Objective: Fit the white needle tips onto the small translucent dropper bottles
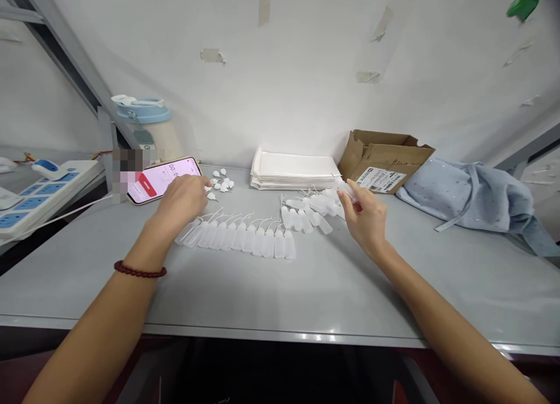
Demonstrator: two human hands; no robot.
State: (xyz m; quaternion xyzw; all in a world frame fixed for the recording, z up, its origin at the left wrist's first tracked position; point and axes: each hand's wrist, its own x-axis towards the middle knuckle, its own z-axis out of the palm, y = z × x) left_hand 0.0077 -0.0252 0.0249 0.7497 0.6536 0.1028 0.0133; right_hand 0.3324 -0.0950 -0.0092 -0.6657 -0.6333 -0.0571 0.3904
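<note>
Several translucent white tags [247, 239] with strings lie side by side in a row on the grey table [245, 299]. A looser pile of similar tags [301, 217] lies to their right. My right hand [367, 217] pinches one translucent tag [345, 189] between thumb and fingers, at the right end of that pile. My left hand [184, 200] is palm down between the phone and the small white pieces [223, 184]; its fingertips are closed together beside them, and what they hold, if anything, is hidden.
Behind the pile sits a stack of white sheets or envelopes [297, 171], with an open cardboard box [385, 159] to its right. A blue cloth bag [468, 197] lies far right. At left are a lit phone [161, 179], a blue-lidded cup [151, 124] and a power strip [48, 194].
</note>
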